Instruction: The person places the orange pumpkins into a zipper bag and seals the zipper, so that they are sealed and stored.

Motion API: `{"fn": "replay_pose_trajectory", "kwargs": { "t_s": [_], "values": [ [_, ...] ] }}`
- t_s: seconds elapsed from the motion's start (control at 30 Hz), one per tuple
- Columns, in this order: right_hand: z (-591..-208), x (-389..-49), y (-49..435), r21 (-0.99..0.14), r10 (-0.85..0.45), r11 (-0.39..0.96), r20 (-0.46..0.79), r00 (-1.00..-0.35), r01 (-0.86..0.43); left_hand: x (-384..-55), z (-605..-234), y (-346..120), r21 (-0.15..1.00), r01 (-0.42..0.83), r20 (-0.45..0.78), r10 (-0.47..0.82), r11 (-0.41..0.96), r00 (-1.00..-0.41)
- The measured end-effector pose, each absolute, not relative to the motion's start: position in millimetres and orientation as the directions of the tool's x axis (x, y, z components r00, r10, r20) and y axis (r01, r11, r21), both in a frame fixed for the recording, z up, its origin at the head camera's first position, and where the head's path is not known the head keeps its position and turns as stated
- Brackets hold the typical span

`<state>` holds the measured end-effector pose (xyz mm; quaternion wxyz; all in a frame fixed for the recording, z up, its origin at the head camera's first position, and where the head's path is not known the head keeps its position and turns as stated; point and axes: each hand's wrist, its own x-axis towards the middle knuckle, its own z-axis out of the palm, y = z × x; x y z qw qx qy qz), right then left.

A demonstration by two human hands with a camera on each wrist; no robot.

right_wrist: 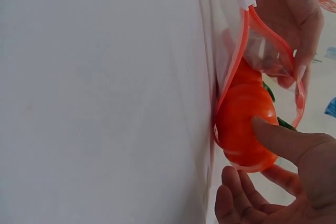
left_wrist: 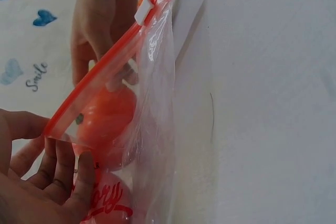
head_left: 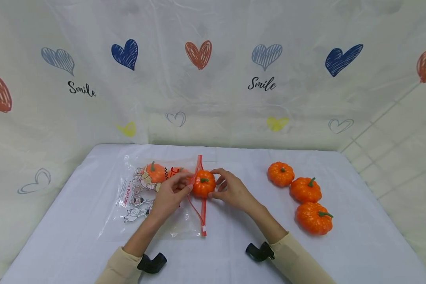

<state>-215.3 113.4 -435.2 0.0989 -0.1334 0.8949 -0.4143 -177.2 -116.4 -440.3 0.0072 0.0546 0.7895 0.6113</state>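
Note:
A clear plastic slider-zip bag (head_left: 184, 228), printed with cartoon animals, lies flat with its red-edged mouth to the right. My left hand (head_left: 168, 196) pinches the red zip edge and lifts it, as the left wrist view shows. At the parted mouth sits a small orange pumpkin (head_left: 204, 184) with a green stem, partly inside. My right hand (head_left: 236, 191) holds it from the right; in the right wrist view the thumb (right_wrist: 283, 141) presses its side, with fingers around its near end. Inside the bag lies another pumpkin (head_left: 156, 172), with more orange beside it, partly hidden by print.
Three more orange pumpkins, the top one (head_left: 281, 174), the middle one (head_left: 305, 190) and the lowest one (head_left: 313, 219), stand on the right of the white-covered table (head_left: 362, 244). A white slider (left_wrist: 144, 11) sits at the zip's near end. Behind hangs a heart-printed curtain (head_left: 227, 118).

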Motion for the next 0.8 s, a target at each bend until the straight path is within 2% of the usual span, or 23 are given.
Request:
{"fn": "replay_pose_trajectory", "kwargs": {
  "t_s": [0.8],
  "values": [
    [-440.5, -218.5, 103.2, -0.796, -0.297, 0.590, -0.056, -0.953, -0.137, -178.4, -442.8, -117.5, 0.965, 0.100, 0.076, 0.104, 0.243, -0.992]
  ]
}}
